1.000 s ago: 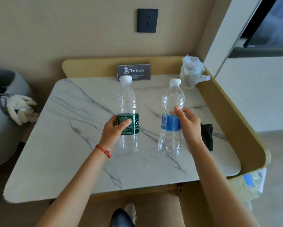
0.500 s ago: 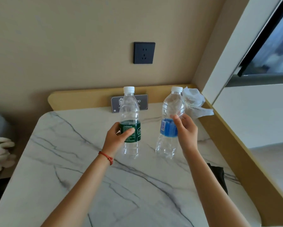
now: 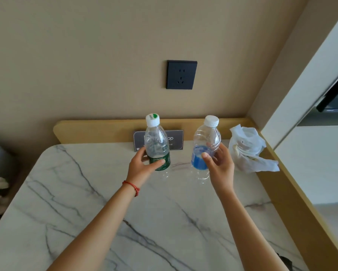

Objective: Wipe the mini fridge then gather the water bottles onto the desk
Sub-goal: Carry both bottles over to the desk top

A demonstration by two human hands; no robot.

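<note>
My left hand (image 3: 142,167) grips a clear water bottle with a green label (image 3: 156,145) around its label. A second clear bottle with a blue label (image 3: 205,145) is in my right hand (image 3: 220,165), fingers wrapped around the label. Both bottles have white caps and are held near the back of the marble desk top (image 3: 86,202), tilted slightly toward me. Whether their bases touch the desk I cannot tell. The mini fridge is out of view.
A dark sign (image 3: 177,140) leans against the wooden back rim (image 3: 105,130) behind the bottles. A crumpled white plastic bag (image 3: 248,151) lies at the back right corner. A black socket (image 3: 182,74) is on the wall. A dark cloth (image 3: 285,262) shows at the lower right.
Both hands have carried the bottles farther toward the back of the desk, close to the sign and the bag. The camera has tipped up toward the wall.
</note>
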